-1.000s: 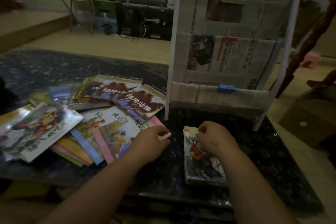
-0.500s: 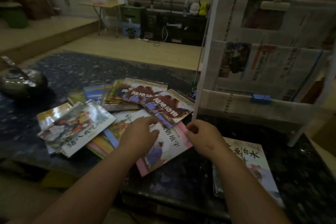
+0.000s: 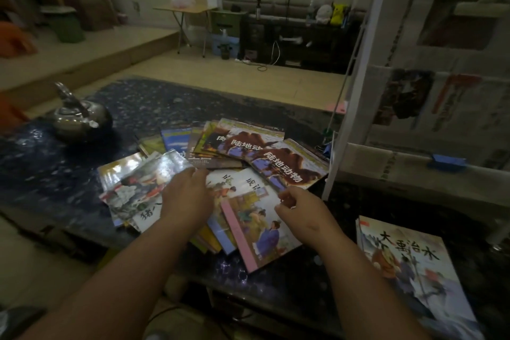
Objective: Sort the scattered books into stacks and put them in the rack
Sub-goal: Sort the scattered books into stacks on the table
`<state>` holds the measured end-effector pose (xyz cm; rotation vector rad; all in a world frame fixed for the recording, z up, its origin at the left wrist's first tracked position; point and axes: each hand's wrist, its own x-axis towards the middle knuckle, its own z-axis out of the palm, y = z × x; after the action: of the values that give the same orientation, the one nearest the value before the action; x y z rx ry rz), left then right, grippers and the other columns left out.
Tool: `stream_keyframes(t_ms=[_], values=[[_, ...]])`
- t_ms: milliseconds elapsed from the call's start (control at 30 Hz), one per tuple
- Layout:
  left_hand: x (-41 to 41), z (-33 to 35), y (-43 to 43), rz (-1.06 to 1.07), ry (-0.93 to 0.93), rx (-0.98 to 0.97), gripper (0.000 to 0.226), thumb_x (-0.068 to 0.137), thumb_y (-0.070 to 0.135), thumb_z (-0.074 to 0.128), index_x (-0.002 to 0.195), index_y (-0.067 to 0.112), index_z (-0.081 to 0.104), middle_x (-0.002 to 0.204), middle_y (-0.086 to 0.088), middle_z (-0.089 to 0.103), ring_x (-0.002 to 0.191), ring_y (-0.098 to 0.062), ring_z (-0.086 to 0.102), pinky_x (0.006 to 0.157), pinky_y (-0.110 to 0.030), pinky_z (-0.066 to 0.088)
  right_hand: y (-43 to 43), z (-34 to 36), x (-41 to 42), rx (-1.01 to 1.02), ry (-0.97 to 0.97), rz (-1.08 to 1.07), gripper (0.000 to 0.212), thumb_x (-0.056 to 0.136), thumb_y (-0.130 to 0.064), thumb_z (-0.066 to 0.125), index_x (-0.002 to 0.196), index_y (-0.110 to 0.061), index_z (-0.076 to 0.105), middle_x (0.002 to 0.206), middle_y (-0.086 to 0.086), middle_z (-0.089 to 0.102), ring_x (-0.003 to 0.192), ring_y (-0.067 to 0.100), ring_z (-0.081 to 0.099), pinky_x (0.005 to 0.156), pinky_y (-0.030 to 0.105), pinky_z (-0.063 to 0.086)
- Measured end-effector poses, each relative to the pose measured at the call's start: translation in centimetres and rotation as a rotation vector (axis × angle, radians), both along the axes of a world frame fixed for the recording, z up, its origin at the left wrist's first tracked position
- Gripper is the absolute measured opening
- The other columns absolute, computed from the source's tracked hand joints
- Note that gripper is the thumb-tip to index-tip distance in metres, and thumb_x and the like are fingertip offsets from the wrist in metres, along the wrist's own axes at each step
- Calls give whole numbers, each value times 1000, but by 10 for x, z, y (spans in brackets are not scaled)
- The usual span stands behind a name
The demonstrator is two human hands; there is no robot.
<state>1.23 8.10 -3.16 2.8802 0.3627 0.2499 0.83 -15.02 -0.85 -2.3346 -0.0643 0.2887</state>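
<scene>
Several picture books lie scattered in an overlapping pile (image 3: 209, 152) on the dark marble table (image 3: 55, 174). My left hand (image 3: 187, 199) rests palm down on the pile, between a glossy book (image 3: 143, 188) and a pink-edged book (image 3: 254, 226). My right hand (image 3: 300, 210) has its fingers curled, pinching the top right corner of the pink-edged book, just below a camel-cover book (image 3: 287, 168). A neat stack of books (image 3: 408, 270) sits at the right front of the table. The white rack (image 3: 353, 107), lined with newspaper (image 3: 441, 119), stands at the right.
A metal kettle (image 3: 80, 116) sits at the table's left rear. A blue clip (image 3: 447, 163) holds the newspaper on the rack's lower rail. Beyond the table are a wooden floor, a small folding table (image 3: 185, 11) and a dark cabinet (image 3: 298, 38).
Both hands have moved left from the neat stack to the scattered pile. My left hand now lies on the pile and my right hand is at the pink-edged book's corner. The view swung left.
</scene>
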Motion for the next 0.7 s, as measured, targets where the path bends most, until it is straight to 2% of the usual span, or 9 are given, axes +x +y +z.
stream_keyframes(t_ms=[67, 133, 200, 267, 300, 367, 467, 567, 700], values=[[1, -4, 7, 60, 37, -16, 59, 89, 27, 57, 144, 18, 37, 147, -8, 40, 128, -30, 44, 98, -42, 41, 3, 0, 0, 2, 8, 1, 35, 94, -32, 58, 129, -26, 54, 90, -17, 54, 78, -1, 53, 79, 26, 47], [1, -4, 10, 105, 95, -33, 67, 91, 31, 57, 149, 17, 26, 151, -9, 35, 128, -31, 46, 96, -42, 43, 5, -1, 0, -7, 12, 1, 38, 94, -34, 58, 131, -26, 53, 93, -16, 53, 86, 4, 55, 83, 29, 49], [2, -2, 9, 110, 78, 66, 52, 93, 32, 53, 141, 19, 38, 133, -8, 54, 111, -30, 59, 83, -38, 48, 6, 0, 0, -16, 14, 0, 39, 93, -34, 58, 131, -27, 53, 100, -12, 55, 93, 8, 57, 85, 30, 49], [1, 2, 4, 78, 11, 144, 23, 94, 27, 47, 113, 20, 59, 104, -6, 68, 89, -28, 65, 69, -33, 48, 5, -1, -1, -5, 16, -2, 38, 94, -33, 58, 131, -25, 53, 100, -11, 55, 87, 5, 57, 80, 27, 47], [-1, 5, 1, 60, -30, 143, 20, 95, 28, 45, 101, 21, 62, 96, -5, 69, 85, -28, 65, 64, -31, 45, 5, 0, -1, 6, 15, -4, 37, 94, -32, 57, 131, -24, 53, 99, -11, 55, 82, 1, 55, 77, 25, 46], [-4, 10, -5, 31, -137, 88, 21, 95, 30, 47, 93, 21, 66, 87, -6, 69, 79, -30, 65, 59, -30, 38, 5, 2, -3, 29, 22, -9, 34, 95, -31, 57, 129, -24, 54, 97, -11, 55, 78, -1, 54, 71, 22, 44], [-9, 16, -17, -148, -429, 107, 19, 89, 24, 55, 85, 16, 71, 67, -7, 66, 59, -31, 62, 51, -31, 42, 2, 3, -1, 83, 9, -41, 32, 94, -31, 59, 125, -24, 58, 106, -8, 58, 88, 5, 57, 79, 26, 47], [-14, 13, -28, -322, -643, 112, 22, 86, 22, 56, 97, 14, 74, 75, -7, 70, 62, -30, 63, 52, -34, 47, -1, 6, -1, 210, -1, -122, 25, 93, -29, 61, 117, -23, 62, 105, -4, 63, 91, 13, 61, 84, 36, 54], [-21, 8, -44, -569, -736, 72, 28, 86, 19, 59, 110, 18, 74, 94, -5, 74, 74, -28, 68, 61, -33, 50, 0, 14, 0, 626, 108, -302, 17, 98, -22, 54, 115, -19, 59, 96, 10, 67, 84, 26, 67, 76, 37, 55]])
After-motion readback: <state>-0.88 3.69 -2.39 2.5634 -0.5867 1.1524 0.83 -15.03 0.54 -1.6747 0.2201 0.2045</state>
